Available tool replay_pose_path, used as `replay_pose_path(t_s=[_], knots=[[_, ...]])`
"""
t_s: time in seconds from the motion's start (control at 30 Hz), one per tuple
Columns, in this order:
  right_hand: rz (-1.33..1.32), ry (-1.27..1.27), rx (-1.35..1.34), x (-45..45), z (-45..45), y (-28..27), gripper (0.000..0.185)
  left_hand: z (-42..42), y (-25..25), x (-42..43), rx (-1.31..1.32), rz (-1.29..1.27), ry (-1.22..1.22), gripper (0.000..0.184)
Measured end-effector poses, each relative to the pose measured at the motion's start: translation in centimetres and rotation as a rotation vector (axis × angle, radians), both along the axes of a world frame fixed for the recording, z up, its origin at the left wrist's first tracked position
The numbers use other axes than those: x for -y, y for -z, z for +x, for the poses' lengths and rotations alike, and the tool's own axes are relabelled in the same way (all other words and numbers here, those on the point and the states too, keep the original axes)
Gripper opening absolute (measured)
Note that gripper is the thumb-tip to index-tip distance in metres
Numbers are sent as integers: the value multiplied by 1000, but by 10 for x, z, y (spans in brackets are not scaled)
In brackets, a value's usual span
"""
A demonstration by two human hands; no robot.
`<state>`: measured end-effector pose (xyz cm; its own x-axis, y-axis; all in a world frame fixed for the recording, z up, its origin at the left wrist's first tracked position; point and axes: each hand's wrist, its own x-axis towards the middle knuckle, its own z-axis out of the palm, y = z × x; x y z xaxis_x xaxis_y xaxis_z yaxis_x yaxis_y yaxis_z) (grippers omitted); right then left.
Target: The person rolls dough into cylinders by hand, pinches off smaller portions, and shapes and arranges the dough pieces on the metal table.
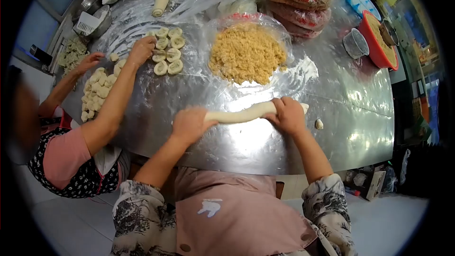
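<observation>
The dough roll (241, 114) lies crosswise at the near side of the metal table (350, 99), between the person's two hands and in front of the crumbly yellow mound (246, 54). Each grip is closed on dough: the left hand (189, 124) wraps over one end, slightly blurred, while the right hand (289, 116) clasps the roll just short of its other end, thumb on the near side, a short tip showing beyond. The main risk, as I judge it, is uneven thickness: should one hand pull or press harder than the other, soft dough could neck down in the uncovered middle, or even tear there. The roll already bends a little rather than running straight. Sticking is another hazard, since the metal beneath looks shiny and the plainer flour patch (303, 70) sits farther back, beside the mound (whether a thin dusting lies under the roll, I cannot tell). A small dough scrap (319, 123) rests near the right hand, apart from the roll; a swing that way could catch it and press a lump into the surface. Pushed too far forward, the roll might pick up yellow crumbs.
</observation>
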<state>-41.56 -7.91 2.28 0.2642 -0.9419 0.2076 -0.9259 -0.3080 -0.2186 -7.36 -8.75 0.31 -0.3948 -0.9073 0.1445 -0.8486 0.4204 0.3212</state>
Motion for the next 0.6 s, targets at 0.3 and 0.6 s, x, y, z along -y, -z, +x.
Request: replay_pose_path(t_s=[0.3, 0.6], knots=[[-92, -132, 137, -19, 4, 1, 39, 48, -4, 19, 11, -102, 35, 46], [-233, 127, 432, -3, 37, -6, 24, -71, -31, -17, -257, -80, 278, 64]])
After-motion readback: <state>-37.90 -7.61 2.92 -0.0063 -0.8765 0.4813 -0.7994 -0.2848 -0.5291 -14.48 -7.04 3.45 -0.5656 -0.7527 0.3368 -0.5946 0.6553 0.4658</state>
